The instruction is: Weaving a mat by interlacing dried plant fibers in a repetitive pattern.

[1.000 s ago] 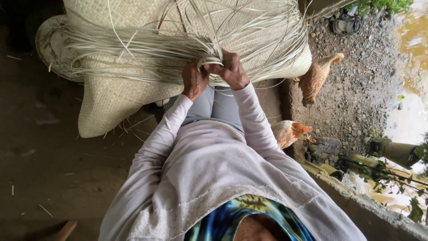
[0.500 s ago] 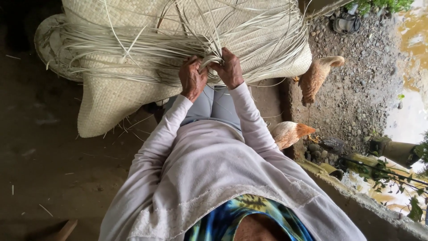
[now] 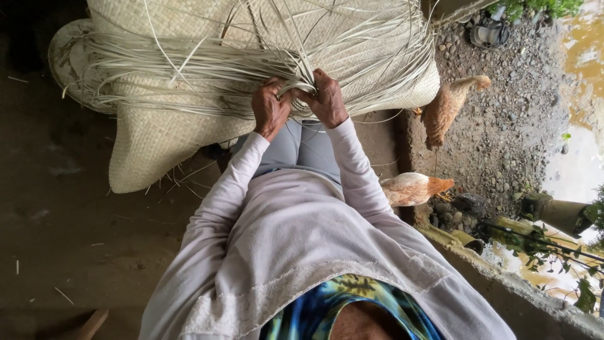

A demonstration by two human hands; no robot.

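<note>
A large pale woven mat (image 3: 163, 138) lies over my lap and the floor, with several long loose straw strips (image 3: 189, 63) fanning out from its unfinished edge. My left hand (image 3: 269, 110) and my right hand (image 3: 327, 97) sit close together at that edge, both pinching the same bundle of strips where it bends between them. I wear a long-sleeved pale top (image 3: 302, 239) and grey trousers (image 3: 302, 148).
Dark earth floor (image 3: 56, 239) spreads to the left. On the right is gravel ground (image 3: 509, 126) with two brown chickens, one chicken (image 3: 447, 107) farther off and another chicken (image 3: 412, 189) near my right elbow. A low concrete edge (image 3: 503, 283) and plants lie at the lower right.
Both hands have shifted slightly along the mat's edge while gripping the strips. The nearer chicken has moved a little.
</note>
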